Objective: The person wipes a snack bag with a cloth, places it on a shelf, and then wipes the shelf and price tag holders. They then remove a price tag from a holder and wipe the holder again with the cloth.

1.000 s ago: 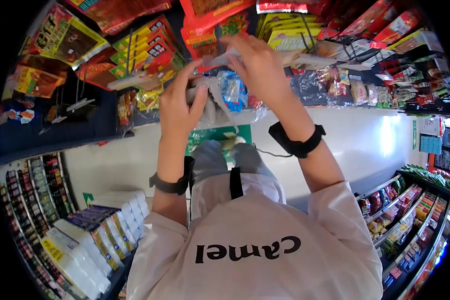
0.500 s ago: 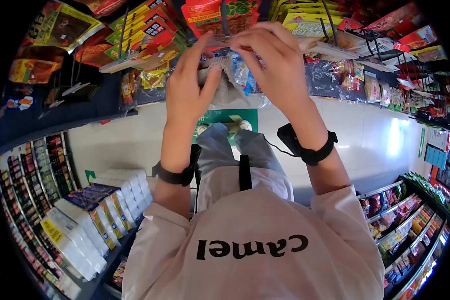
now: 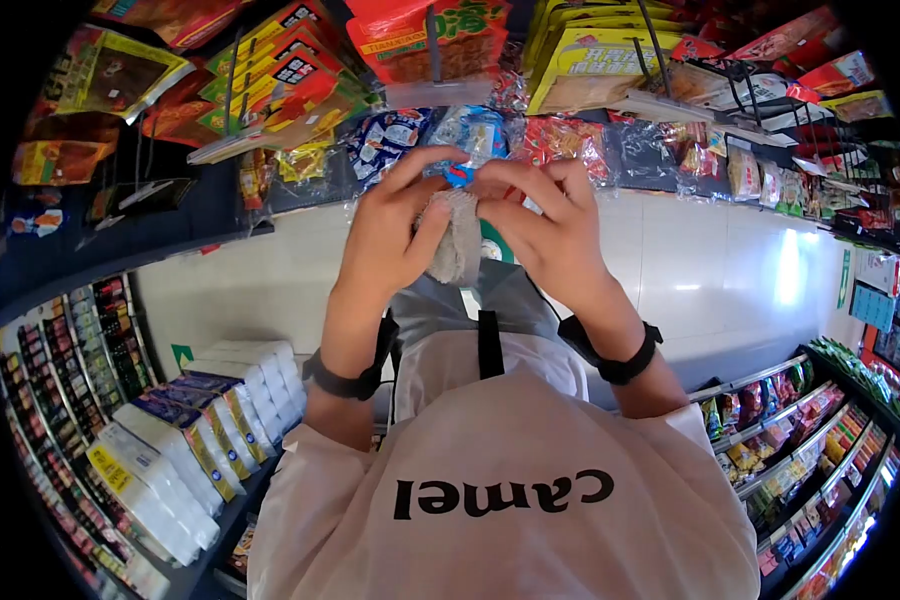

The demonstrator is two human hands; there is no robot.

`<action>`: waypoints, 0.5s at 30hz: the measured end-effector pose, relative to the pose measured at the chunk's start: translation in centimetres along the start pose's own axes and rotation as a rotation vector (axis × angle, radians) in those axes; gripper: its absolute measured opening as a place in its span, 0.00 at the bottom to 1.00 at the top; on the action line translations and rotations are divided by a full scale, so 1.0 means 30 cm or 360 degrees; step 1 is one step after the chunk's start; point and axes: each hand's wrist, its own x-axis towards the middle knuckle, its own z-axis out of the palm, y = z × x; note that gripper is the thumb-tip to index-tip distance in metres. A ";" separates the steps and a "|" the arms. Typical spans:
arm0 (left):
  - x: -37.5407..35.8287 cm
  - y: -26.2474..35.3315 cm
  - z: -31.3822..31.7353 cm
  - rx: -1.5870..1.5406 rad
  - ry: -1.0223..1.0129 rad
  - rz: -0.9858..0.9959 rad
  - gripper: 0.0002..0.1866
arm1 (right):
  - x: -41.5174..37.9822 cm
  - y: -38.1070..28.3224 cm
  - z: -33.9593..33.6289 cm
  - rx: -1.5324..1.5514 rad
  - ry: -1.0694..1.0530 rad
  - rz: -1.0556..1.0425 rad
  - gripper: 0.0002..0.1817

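Note:
A crumpled grey cloth (image 3: 454, 245) hangs between my two hands, in front of the shelf edge. My left hand (image 3: 390, 230) grips it from the left, thumb pressed against the fabric and fingers curled over the top. From the other side, my right hand (image 3: 553, 225) has its bent fingertips closed at the cloth's upper right edge; their exact hold is partly hidden. Just beyond my fingertips lie blue-and-white snack packets (image 3: 467, 132) on the shelf. Above them hangs a red snack bag (image 3: 430, 45) on a hook, with a clear label strip (image 3: 440, 94) at its front.
Yellow bags (image 3: 595, 60) hang at the right on metal hooks, and red-and-green bags (image 3: 290, 75) at the left. Red packets (image 3: 568, 142) lie on the dark shelf. Stacked white paper packs (image 3: 150, 480) stand behind me on the left, snack racks (image 3: 800, 450) on the right.
Both hands have come down and back towards my body, away from the label strip under the red bag. The grey cloth has come along in my left hand; the blue packets are now uncovered.

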 end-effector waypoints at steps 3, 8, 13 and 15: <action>-0.033 -0.051 0.053 -0.0204 -0.0050 -0.0094 0.13 | -0.042 0.006 0.000 0.0147 -0.0066 0.0073 0.11; -0.068 -0.087 0.112 -0.0342 -0.0141 -0.0367 0.14 | -0.098 0.029 0.014 0.0499 -0.0162 0.0158 0.10; -0.047 -0.067 0.134 -0.0006 0.0051 -0.0190 0.09 | -0.096 -0.001 -0.006 0.0814 -0.0148 0.0481 0.14; -0.039 -0.058 0.131 0.0158 0.0023 -0.0118 0.09 | -0.082 -0.006 -0.006 0.0854 -0.0167 0.0588 0.17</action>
